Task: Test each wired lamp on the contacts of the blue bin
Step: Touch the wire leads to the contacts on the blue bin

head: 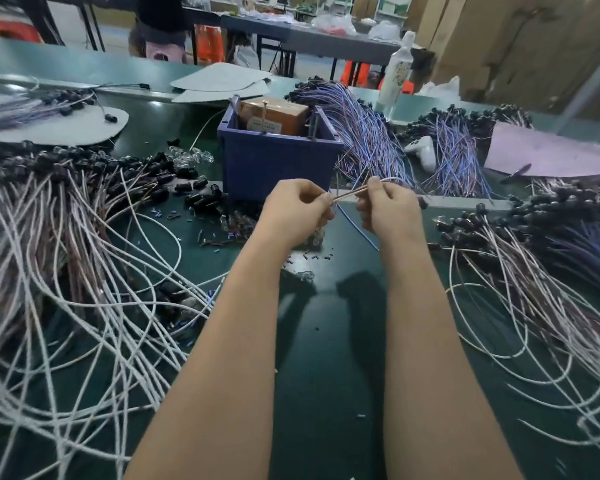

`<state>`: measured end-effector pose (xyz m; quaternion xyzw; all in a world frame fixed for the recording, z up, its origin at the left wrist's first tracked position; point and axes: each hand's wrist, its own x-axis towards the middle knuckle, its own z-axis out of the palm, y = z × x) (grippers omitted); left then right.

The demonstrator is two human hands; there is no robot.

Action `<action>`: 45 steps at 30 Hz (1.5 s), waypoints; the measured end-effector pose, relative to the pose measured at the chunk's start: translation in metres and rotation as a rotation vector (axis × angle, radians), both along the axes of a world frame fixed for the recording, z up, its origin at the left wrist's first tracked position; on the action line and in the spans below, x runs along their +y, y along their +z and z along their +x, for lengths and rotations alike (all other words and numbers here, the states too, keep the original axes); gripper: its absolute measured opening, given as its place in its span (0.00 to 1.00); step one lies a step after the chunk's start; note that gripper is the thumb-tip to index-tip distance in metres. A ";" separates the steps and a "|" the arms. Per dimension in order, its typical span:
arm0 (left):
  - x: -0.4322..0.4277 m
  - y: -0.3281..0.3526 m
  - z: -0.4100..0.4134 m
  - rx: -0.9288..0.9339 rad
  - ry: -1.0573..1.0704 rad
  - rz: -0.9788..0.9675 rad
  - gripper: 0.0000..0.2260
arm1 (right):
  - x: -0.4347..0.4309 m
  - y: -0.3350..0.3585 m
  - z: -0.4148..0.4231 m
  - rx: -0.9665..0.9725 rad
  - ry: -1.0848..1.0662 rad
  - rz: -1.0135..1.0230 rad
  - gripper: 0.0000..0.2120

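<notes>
Holding: both hands, just in front of the bin (pixel 278 164), share one lead (pixel 349 195).
Left hand (pixel 293 211): fingers curled, thumb and forefinger pinching the lead's near end.
Right hand (pixel 387 209): fingers curled, fingertips pinching the lead's far end, where a white wire loops out.
Lead: coppery, taut between the hands, level with the bin's base, apart from it.
Lamp (pixel 321 237): perhaps the clear bulb under the left hand; too blurred to be sure.
Pins (pixel 264 112): upright at the bin's rim, beside the brown box (pixel 274 116) inside.
Left of bin: white wires (pixel 66 254) heaped on the green table (pixel 326 341).
Right of bin: purple wires (pixel 368 133), bundled.
</notes>
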<state>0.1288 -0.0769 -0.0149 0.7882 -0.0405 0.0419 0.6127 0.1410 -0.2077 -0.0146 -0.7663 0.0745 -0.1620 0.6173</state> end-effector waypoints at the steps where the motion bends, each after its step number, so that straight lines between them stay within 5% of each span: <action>1: 0.002 -0.001 0.001 0.007 0.008 0.006 0.07 | -0.001 -0.001 0.003 0.012 -0.006 -0.039 0.18; 4: 0.006 -0.004 0.004 0.010 0.047 0.050 0.07 | -0.002 -0.006 0.009 0.032 0.013 -0.074 0.17; 14: 0.010 -0.007 0.008 0.031 0.113 0.115 0.06 | 0.004 -0.014 0.006 0.101 -0.026 0.644 0.16; 21: 0.003 -0.003 0.006 -0.032 0.209 0.144 0.04 | 0.020 -0.013 -0.005 0.133 0.500 0.323 0.07; 25: 0.004 -0.001 0.006 -0.066 0.204 0.146 0.04 | 0.022 -0.008 -0.005 0.004 0.363 0.239 0.06; 30: 0.013 -0.002 0.007 -0.040 0.105 0.129 0.05 | 0.006 -0.004 0.001 -0.105 -0.059 0.684 0.06; 33: 0.016 -0.003 0.008 -0.029 0.101 0.089 0.05 | 0.001 -0.005 0.002 -0.101 -0.097 0.841 0.04; 39: 0.008 -0.008 0.009 -0.054 0.121 0.040 0.05 | 0.021 -0.010 -0.003 0.083 0.299 0.426 0.07; 45: 0.006 -0.010 0.008 -0.051 0.114 0.028 0.04 | 0.019 -0.009 -0.003 0.029 0.139 0.426 0.09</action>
